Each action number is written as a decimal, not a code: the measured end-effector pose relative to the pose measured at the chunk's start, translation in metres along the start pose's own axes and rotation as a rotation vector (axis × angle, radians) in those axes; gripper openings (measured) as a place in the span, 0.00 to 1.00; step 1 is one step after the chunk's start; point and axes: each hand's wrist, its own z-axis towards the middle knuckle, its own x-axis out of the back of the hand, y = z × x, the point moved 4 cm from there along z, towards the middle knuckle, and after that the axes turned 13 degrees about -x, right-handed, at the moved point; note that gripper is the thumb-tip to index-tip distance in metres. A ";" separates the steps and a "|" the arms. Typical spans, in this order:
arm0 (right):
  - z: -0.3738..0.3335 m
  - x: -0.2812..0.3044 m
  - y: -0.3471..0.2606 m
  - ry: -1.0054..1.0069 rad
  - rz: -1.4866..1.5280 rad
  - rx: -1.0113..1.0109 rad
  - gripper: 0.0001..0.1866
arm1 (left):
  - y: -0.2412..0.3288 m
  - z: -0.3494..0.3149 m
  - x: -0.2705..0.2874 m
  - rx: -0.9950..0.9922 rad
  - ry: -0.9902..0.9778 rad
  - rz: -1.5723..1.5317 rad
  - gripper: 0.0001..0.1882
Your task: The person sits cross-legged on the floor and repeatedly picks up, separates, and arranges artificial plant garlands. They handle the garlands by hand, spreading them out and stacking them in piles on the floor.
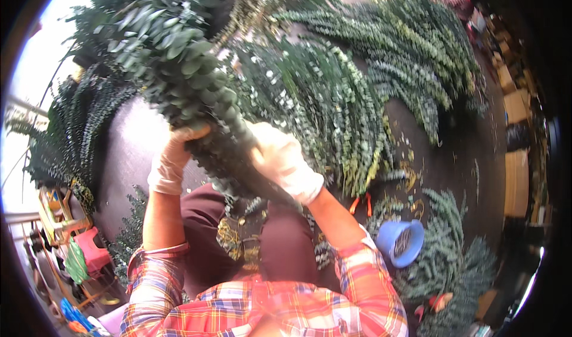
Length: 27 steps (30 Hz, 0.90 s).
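Note:
A thick bunch of eucalyptus branches with round grey-green leaves slants across in front of me, its leafy tops to the upper left and its stem end above my knees. My left hand, in a pale thin glove, is closed round the bunch's left side. On the other side my right hand, gloved as well and slightly blurred, grips the bunch lower down. The palm sides of both hands are hidden by the leaves.
Eucalyptus piles lie on the dark floor, ahead, at far right and at left. A blue bucket stands right of my knee, near orange handles. Cardboard boxes line the right; a red stool stands left.

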 end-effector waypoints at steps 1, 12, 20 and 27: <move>0.005 -0.002 0.003 0.076 0.051 0.006 0.25 | -0.001 -0.001 -0.009 -0.002 -0.030 0.022 0.17; 0.019 -0.035 -0.026 -0.185 0.118 -0.118 0.10 | 0.006 -0.004 -0.023 -0.025 0.005 0.183 0.17; 0.034 -0.023 0.107 0.049 0.399 -0.168 0.18 | 0.021 -0.007 0.010 -0.063 0.239 0.046 0.21; -0.006 0.005 0.352 0.324 -0.209 -0.966 0.38 | 0.018 -0.010 -0.006 -0.042 0.193 0.087 0.21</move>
